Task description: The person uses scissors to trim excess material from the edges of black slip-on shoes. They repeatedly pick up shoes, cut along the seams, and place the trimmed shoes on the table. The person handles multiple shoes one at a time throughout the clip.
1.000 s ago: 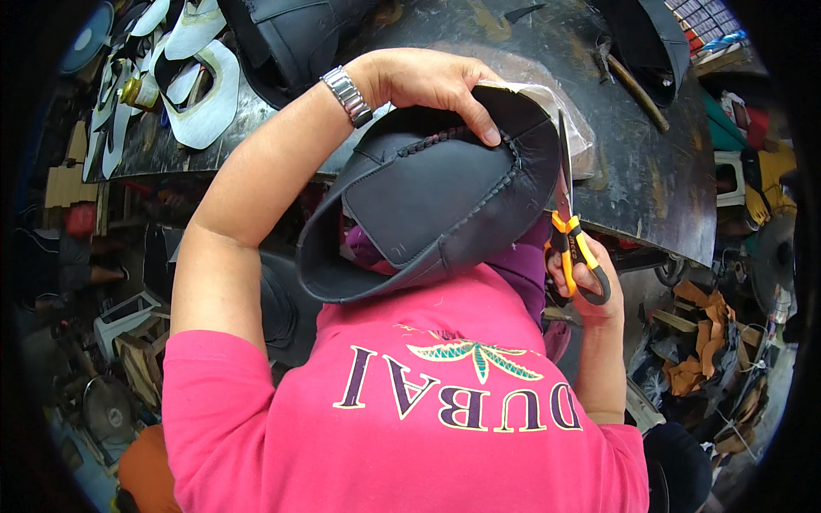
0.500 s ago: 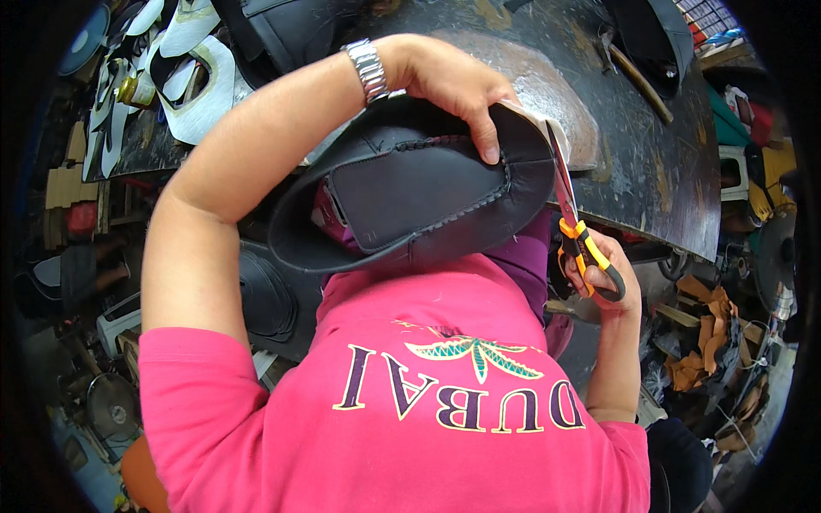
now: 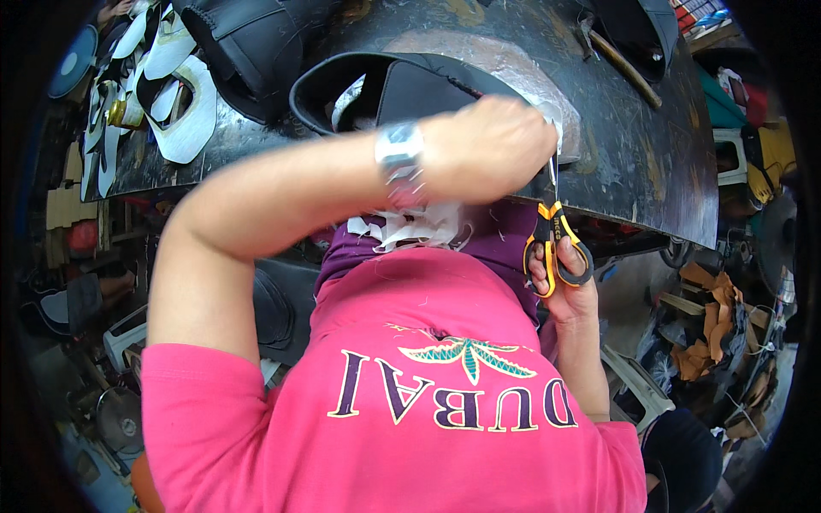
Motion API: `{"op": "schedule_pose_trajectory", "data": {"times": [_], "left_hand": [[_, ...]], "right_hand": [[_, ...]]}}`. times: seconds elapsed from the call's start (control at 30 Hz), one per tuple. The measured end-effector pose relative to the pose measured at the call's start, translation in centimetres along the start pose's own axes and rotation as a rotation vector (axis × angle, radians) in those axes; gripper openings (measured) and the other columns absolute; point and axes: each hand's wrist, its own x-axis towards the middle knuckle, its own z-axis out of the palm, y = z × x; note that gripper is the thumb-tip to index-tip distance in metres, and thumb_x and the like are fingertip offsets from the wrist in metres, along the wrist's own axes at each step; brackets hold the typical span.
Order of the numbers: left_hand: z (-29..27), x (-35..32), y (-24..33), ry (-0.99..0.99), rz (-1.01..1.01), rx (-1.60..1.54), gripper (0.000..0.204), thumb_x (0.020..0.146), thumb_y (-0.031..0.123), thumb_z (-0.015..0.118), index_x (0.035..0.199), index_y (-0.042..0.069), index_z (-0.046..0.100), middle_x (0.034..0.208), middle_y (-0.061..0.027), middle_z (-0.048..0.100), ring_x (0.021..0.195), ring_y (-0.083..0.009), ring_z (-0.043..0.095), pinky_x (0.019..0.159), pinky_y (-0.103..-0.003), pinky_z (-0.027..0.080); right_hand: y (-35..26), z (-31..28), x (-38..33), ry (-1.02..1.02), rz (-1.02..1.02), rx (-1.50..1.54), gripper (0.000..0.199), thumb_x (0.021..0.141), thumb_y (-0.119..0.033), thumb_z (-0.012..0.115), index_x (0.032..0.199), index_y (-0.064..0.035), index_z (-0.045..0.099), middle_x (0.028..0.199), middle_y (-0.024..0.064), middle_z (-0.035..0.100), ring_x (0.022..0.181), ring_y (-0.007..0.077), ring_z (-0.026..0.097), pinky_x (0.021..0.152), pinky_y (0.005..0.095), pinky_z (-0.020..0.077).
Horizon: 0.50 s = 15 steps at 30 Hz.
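Note:
My left hand (image 3: 496, 147), blurred and wearing a metal watch, is closed at the right end of a black leather shoe upper (image 3: 415, 96). The upper is tilted over the table edge, its opening to the left; my wrist and hand hide its lower part. Thin white lining shows at its right edge beside my fingers. My right hand (image 3: 567, 278) has its fingers through the yellow-and-black handles of scissors (image 3: 556, 224). Their handles are spread and the blades point up at that white edge. White scraps (image 3: 425, 227) lie on my lap.
Across the dark worktable (image 3: 637, 184) lie a pale slab (image 3: 560, 85), a hammer (image 3: 629, 70) and more black uppers (image 3: 244, 51). White cut pieces (image 3: 188, 137) are heaped at the left. Brown leather scraps (image 3: 710, 321) lie low on the right.
The shoe upper has moved up and away from me. My left hand has turned over to the front and dropped lower. The scissors have shifted left and now stand more upright.

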Motion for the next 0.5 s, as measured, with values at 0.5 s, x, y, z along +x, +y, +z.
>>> {"op": "schedule_pose_trajectory", "data": {"times": [0.5], "left_hand": [[7.0,-5.7,0.9,0.469,0.032,0.165,0.049,0.085,0.013,0.055,0.132,0.001,0.052,0.132,-0.0164,0.052,0.127,-0.0322,0.048,0.109,-0.044,0.037]], "right_hand": [[-1.1,-0.1,0.0,-0.046,0.045,-0.027,0.043,0.087,-0.040,0.072,0.095,0.0006,0.059,0.071,0.0064,0.056,0.053,0.0127,0.049,0.044,0.0217,0.0395]]}}
